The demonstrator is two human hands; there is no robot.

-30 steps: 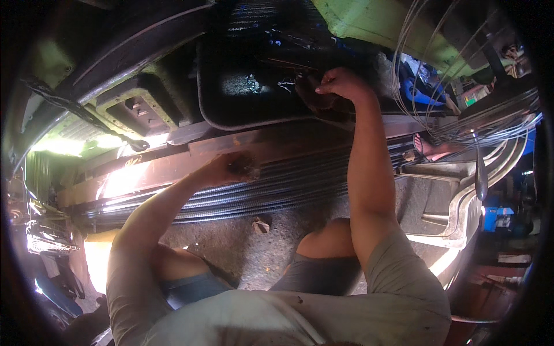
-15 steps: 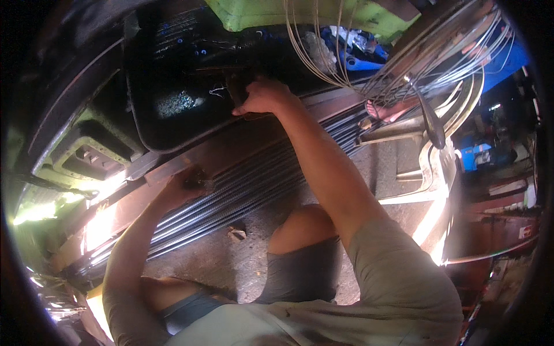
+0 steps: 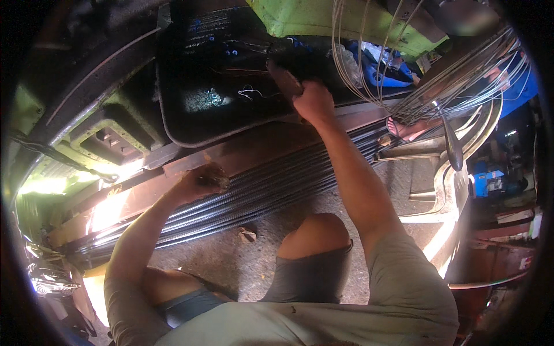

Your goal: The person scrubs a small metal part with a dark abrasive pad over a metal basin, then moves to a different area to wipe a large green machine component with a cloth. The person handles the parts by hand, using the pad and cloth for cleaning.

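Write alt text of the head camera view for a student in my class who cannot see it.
A person's right hand grips a dark elongated object over a black round-cornered surface. The left hand is curled near ribbed metal rods; whether it holds anything is unclear. A green panel shows at the top.

Head cam, wide fisheye, looks down & fwd over person's shirt; L hand, R hand fairly near.
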